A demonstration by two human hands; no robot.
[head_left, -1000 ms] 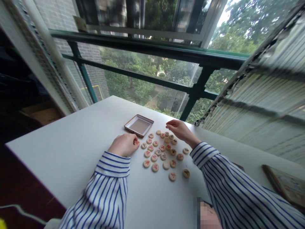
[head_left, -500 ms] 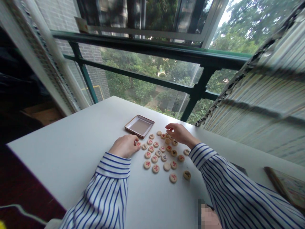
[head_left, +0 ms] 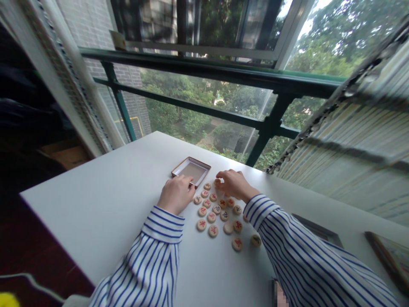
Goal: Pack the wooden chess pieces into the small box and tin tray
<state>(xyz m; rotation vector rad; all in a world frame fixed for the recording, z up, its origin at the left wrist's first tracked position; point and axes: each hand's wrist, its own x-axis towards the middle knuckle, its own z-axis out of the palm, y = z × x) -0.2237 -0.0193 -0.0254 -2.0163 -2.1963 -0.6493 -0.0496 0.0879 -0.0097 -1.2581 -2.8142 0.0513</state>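
Many round wooden Chinese chess pieces (head_left: 213, 230), marked with red or black characters, lie scattered on the white table. My left hand (head_left: 177, 194) is at the near edge of a shallow open box lid (head_left: 195, 171), thumb and fingers curled together; whatever they hold is hidden. Beyond the group, my right hand (head_left: 234, 183) reaches down with its fingertips closed around a pale chess piece (head_left: 217, 181). Beside it lies another piece (head_left: 207, 186) with a dark character. The right hand and sleeve cover part of the group.
The white table (head_left: 96, 192) ends at a window with a green railing (head_left: 204, 68). A dark flat frame (head_left: 319, 230) and a brown-edged box (head_left: 386, 256) lie on the right. A striped curtain (head_left: 361, 170) hangs close by there.
My left hand has moved right and away from me to the lid's near edge; the red piece by its fingers no longer shows. My right hand has come left and down onto a pale piece.
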